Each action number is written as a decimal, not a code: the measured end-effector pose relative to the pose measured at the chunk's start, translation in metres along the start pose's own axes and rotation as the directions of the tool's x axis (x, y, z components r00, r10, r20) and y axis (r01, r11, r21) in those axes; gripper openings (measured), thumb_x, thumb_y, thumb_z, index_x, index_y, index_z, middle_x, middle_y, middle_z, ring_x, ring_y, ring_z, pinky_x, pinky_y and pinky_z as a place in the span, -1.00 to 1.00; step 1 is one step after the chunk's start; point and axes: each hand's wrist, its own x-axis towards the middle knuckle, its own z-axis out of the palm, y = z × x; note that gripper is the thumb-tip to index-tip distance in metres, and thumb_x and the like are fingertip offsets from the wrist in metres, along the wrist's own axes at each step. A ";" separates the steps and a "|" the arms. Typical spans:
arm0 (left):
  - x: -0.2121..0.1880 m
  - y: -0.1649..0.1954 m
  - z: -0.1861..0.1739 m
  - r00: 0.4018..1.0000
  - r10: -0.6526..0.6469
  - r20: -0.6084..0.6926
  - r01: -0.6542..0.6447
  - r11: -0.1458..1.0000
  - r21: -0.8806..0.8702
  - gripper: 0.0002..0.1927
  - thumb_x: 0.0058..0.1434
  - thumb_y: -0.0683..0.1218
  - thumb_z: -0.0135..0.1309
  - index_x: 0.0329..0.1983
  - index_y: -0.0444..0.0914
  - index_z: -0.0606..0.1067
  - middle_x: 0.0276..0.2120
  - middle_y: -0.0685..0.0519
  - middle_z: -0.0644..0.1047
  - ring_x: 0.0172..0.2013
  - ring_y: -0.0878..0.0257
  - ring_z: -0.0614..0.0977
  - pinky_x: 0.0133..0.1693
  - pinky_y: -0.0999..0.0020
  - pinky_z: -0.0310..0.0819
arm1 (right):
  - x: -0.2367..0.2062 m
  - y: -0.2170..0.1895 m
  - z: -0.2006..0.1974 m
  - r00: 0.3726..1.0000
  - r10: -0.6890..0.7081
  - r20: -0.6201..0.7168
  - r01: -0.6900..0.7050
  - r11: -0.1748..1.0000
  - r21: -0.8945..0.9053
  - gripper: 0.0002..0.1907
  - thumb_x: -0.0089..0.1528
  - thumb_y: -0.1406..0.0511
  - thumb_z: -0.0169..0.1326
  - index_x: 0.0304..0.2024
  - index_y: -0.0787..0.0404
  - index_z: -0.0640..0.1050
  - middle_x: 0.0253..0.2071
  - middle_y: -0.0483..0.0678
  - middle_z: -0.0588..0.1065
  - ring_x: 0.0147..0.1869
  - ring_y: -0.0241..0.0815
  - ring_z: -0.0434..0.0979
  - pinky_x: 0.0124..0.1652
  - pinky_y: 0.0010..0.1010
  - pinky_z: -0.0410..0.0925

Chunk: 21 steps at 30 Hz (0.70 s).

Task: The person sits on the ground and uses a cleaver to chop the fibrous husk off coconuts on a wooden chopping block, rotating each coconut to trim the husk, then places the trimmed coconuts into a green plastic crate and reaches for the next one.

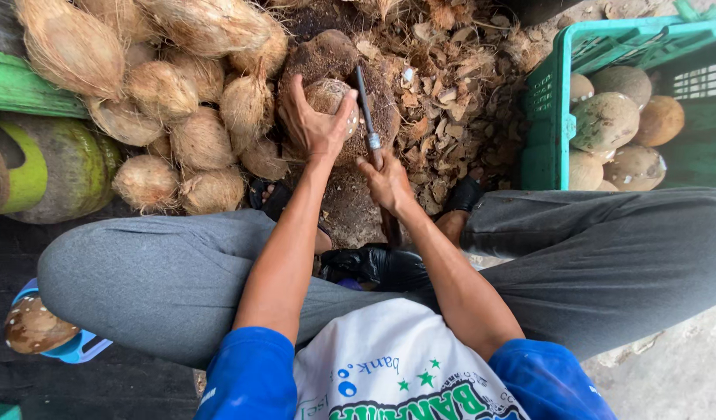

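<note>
Left hand (315, 124) gripping brown husked coconut (331, 97), right hand (385, 183) wielding blade (364, 101)

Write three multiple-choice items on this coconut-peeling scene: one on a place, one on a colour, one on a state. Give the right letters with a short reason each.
1. Where does the pile of hairy coconuts lie, as the picture shows it?
A. left of the hands
B. inside the crate
C. on the person's lap

2. What colour is the plastic crate that holds the peeled coconuts?
A. red
B. green
C. yellow

3. What is the right hand doing?
A. lying open on the knee
B. gripping the handle of a knife
C. holding a cup

Answers:
1. A, the heap sits at upper left, beside the left hand, which grips the coconut on the block.
2. B, its walls and rim are green.
3. B, the fingers are closed around the handle, and the blade points up beside the held coconut.
</note>
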 end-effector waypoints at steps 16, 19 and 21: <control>-0.003 0.009 0.018 0.869 -0.485 0.095 0.494 0.846 -0.202 -0.52 0.21 0.36 0.04 -0.21 -0.12 0.52 -0.33 0.10 0.51 -0.33 0.20 0.57 -0.34 0.16 0.46 | -0.003 0.005 -0.018 0.981 -0.139 -0.137 0.116 0.980 -0.162 -0.69 0.39 0.11 0.08 -0.29 0.18 0.40 -0.45 -0.08 0.44 -0.46 -0.28 0.38 -0.45 -0.30 0.41; -0.005 0.010 0.020 0.889 -0.454 0.061 0.452 0.847 -0.281 -0.53 0.21 0.34 0.04 -0.15 -0.11 0.51 -0.29 0.09 0.56 -0.28 0.20 0.60 -0.31 0.15 0.48 | -0.005 0.004 -0.016 0.955 -0.247 -0.165 0.232 0.967 -0.105 -0.76 0.34 0.15 0.08 -0.30 0.17 0.45 -0.47 -0.12 0.48 -0.48 -0.32 0.43 -0.46 -0.34 0.41; -0.008 0.008 0.020 0.870 -0.487 0.074 0.486 0.824 -0.291 -0.52 0.20 0.34 0.03 -0.13 -0.11 0.50 -0.27 0.07 0.56 -0.27 0.19 0.61 -0.32 0.14 0.52 | -0.005 0.004 -0.017 0.936 -0.284 -0.209 0.273 0.959 -0.080 -0.77 0.34 0.16 0.08 -0.28 0.17 0.45 -0.50 -0.11 0.46 -0.50 -0.32 0.40 -0.48 -0.35 0.38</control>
